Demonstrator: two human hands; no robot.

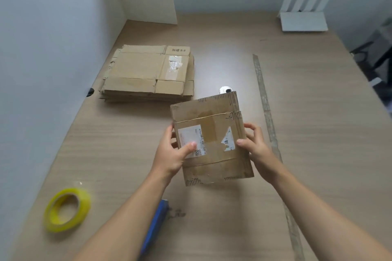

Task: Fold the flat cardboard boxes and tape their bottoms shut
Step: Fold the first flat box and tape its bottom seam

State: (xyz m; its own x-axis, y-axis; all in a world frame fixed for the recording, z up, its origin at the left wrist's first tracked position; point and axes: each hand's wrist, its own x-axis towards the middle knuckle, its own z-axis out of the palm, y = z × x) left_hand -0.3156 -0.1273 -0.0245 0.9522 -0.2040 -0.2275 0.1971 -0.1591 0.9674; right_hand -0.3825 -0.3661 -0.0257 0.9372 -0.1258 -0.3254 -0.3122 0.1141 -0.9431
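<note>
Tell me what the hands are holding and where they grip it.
Both hold one flattened cardboard box. The left hand grips its left edge, thumb on the white label; the right hand grips its right edge, fingers curled round it.

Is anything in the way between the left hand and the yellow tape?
Nothing visible. The left hand and right hand grip the flat cardboard box. Only bare table lies between the left hand and the yellow tape roll; the blue tool lies aside.

The left forearm (127, 218) hides part of the blue tool (159, 216).
</note>
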